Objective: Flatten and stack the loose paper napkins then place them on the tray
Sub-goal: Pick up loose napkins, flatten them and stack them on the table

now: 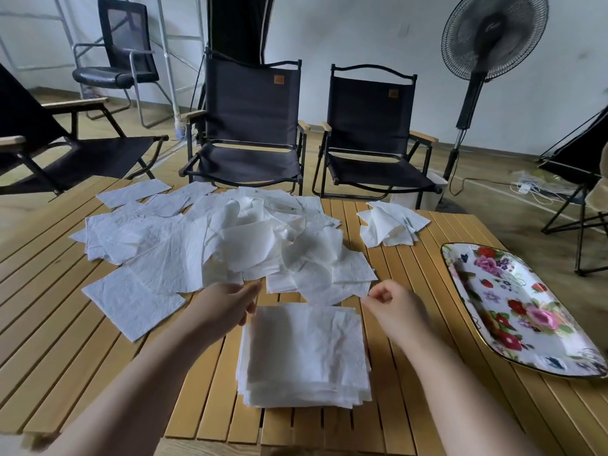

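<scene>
A squared stack of napkins (304,353) lies on the slatted wooden table (65,324) in front of the person. Beyond it spreads a loose heap of napkins (204,238), and a smaller crumpled bunch (391,225) sits further right. The left hand (223,307) touches the stack's far left corner, its grip loosely open and empty. The right hand (394,302) pinches the corner of 1 napkin (329,287) between thumb and fingers. The floral tray (526,311) rests at the right, with no napkins on it.

Lighting: soft, even, daylight-like; shadows lying faint. Wide-angle distortion bending far chairs (245,126) and fan (490,37) outward. Near forearms blurring slightly.
</scene>
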`<state>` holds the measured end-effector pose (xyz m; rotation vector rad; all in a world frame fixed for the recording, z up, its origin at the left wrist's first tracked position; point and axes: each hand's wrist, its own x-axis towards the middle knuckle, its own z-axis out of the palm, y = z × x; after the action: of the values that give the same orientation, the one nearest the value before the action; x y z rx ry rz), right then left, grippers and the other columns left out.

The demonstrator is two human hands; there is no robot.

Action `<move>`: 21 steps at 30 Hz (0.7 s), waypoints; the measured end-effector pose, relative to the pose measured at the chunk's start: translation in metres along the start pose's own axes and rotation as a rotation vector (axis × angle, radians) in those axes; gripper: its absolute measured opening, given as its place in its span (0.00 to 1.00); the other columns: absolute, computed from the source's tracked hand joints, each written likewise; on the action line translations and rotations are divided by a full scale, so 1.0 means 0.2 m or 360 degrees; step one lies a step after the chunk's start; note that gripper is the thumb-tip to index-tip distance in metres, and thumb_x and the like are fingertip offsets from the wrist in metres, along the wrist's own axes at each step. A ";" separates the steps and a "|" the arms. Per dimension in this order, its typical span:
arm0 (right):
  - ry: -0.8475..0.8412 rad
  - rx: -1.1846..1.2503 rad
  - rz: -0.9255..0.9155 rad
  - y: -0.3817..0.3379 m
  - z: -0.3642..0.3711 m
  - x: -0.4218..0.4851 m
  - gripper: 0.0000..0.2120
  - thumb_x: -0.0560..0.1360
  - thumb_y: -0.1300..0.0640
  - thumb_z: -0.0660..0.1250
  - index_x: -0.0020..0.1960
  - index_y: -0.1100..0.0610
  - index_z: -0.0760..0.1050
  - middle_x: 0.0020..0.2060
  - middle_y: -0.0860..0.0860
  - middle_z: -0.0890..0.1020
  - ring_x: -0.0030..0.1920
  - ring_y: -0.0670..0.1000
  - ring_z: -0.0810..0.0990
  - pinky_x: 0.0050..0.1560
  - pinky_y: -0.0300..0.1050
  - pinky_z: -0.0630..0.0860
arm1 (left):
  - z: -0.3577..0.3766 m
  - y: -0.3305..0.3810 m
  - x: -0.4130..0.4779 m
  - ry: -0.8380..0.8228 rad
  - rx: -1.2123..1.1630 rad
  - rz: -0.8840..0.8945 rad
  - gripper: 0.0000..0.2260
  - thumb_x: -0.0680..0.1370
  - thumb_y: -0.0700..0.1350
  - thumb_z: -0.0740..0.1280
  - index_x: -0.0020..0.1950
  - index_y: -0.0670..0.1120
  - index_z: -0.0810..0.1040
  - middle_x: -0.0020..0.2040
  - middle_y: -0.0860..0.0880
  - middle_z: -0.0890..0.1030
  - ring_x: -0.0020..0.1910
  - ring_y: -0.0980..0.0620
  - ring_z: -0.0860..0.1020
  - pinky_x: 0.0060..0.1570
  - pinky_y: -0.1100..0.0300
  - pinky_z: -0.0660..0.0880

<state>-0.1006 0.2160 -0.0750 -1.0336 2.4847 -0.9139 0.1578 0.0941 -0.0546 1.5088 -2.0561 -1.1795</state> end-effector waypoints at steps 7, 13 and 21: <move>0.0050 -0.0178 -0.0035 0.05 0.16 0.17 0.03 0.76 0.52 0.73 0.49 0.48 0.80 0.52 0.47 0.77 0.47 0.48 0.79 0.44 0.44 0.80 | 0.00 -0.08 0.11 0.0024 0.0038 0.0008 0.18 0.82 0.55 0.61 0.40 0.47 0.82 0.33 0.49 0.82 0.28 0.52 0.73 0.36 0.60 0.70; 0.0174 -0.0088 -0.0244 -0.01 0.14 0.16 0.06 0.79 0.55 0.69 0.44 0.51 0.75 0.44 0.45 0.78 0.41 0.44 0.78 0.34 0.35 0.71 | 0.01 -0.07 0.14 0.0048 0.0016 0.0051 0.14 0.82 0.52 0.62 0.41 0.48 0.82 0.36 0.47 0.83 0.30 0.50 0.73 0.36 0.59 0.70; 0.0507 0.0189 -0.0480 -0.12 -0.02 0.07 0.07 0.78 0.64 0.69 0.54 0.56 0.80 0.48 0.51 0.84 0.48 0.49 0.81 0.37 0.30 0.70 | 0.01 -0.02 0.09 0.0073 -0.0056 0.0175 0.12 0.82 0.49 0.63 0.43 0.48 0.82 0.39 0.46 0.84 0.36 0.42 0.78 0.39 0.56 0.74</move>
<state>-0.1006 0.1947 -0.0563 -1.3366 2.5205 -1.3972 0.1517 0.0790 -0.0625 1.3754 -2.0488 -1.1232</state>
